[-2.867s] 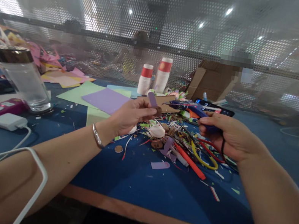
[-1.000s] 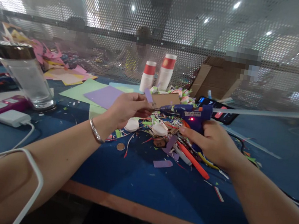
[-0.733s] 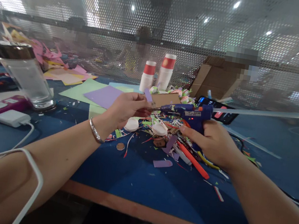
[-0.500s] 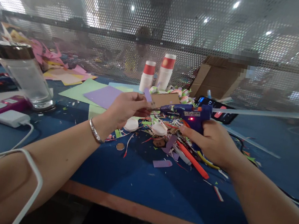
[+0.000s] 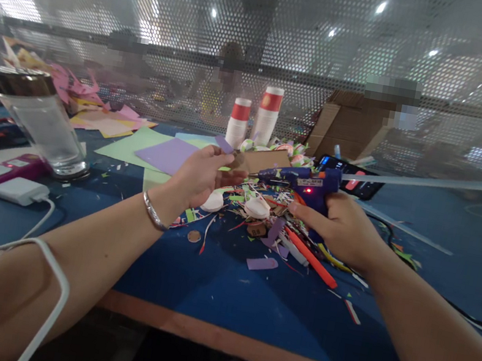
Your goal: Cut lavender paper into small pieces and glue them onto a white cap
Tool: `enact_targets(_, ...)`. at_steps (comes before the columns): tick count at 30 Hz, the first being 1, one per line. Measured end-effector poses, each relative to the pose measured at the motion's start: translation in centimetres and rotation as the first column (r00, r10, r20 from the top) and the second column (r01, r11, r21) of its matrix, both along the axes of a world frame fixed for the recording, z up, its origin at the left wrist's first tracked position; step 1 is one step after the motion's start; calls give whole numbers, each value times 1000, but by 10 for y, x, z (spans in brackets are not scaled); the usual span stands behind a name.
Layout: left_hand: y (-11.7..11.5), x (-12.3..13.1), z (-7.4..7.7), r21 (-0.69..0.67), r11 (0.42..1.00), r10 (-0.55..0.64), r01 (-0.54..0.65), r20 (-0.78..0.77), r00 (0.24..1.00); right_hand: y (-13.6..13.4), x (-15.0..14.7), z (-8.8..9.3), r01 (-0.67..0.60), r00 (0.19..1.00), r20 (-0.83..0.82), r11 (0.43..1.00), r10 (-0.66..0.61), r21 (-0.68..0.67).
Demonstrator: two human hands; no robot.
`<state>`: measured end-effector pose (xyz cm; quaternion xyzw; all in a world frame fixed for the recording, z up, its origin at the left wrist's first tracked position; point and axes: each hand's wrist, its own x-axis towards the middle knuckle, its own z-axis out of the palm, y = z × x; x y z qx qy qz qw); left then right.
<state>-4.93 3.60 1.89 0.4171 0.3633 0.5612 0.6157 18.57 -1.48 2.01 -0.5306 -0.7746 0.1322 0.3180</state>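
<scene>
My right hand point(image 5: 346, 230) grips a blue hot glue gun point(image 5: 310, 183) with a lit red light and a long clear glue stick point(image 5: 427, 181) out of its back. The gun's nozzle points left, close to the fingertips of my left hand point(image 5: 202, 177). Between those fingers is a small purple paper strip point(image 5: 225, 144); a small brown piece point(image 5: 239, 161) shows beside it, partly blurred. Below both hands lie two white round pieces point(image 5: 257, 208), a red-orange stick point(image 5: 313, 260) and a heap of paper scraps point(image 5: 279, 231).
Two stacks of paper cups point(image 5: 267, 117) stand at the back, near a cardboard box point(image 5: 348, 125). A phone point(image 5: 353, 177) lies behind the gun. Coloured sheets point(image 5: 166, 153), a glass jar point(image 5: 48, 125) and a purple power strip point(image 5: 9, 171) with a white charger lie left. A white cable crosses my left forearm.
My left fingers have turned the small piece, so the purple strip now leans further left and the brown piece shows more. The glue stick's far end has shifted slightly left; the gun stays put.
</scene>
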Motion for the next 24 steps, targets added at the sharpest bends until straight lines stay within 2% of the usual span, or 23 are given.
enact_targets(5,-1,5,-1,-45,998,-45,47,41,998,0,-1,0,-7,1000,-15,1000,8,11)
enact_targets(24,0,6,-3,-57,996,-65,68,41,997,-1,-2,0,-33,999,-20,999,33,-9)
